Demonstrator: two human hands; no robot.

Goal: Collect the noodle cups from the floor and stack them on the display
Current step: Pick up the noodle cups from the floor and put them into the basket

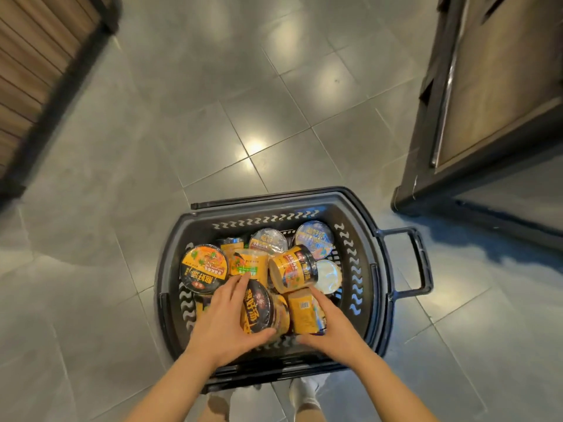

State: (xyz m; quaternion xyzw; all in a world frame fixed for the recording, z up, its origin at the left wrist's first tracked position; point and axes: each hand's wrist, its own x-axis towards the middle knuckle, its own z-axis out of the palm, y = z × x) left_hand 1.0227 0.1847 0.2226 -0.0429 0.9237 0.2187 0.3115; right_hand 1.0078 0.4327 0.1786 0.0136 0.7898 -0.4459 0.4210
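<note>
A black plastic basket stands on the tiled floor and holds several noodle cups, most orange with dark lids. My left hand curls round a dark-lidded orange cup lying on its side at the near end. My right hand wraps its fingers and thumb round another orange cup lying beside it. Further in lie a round orange-lidded cup, a tilted orange cup and a blue-lidded cup.
A dark display unit with a flat brown top rises at the right. A wood-slatted fixture with a black edge stands at the left. Grey glossy floor tiles lie between them. The basket's pull handle sticks out to the right.
</note>
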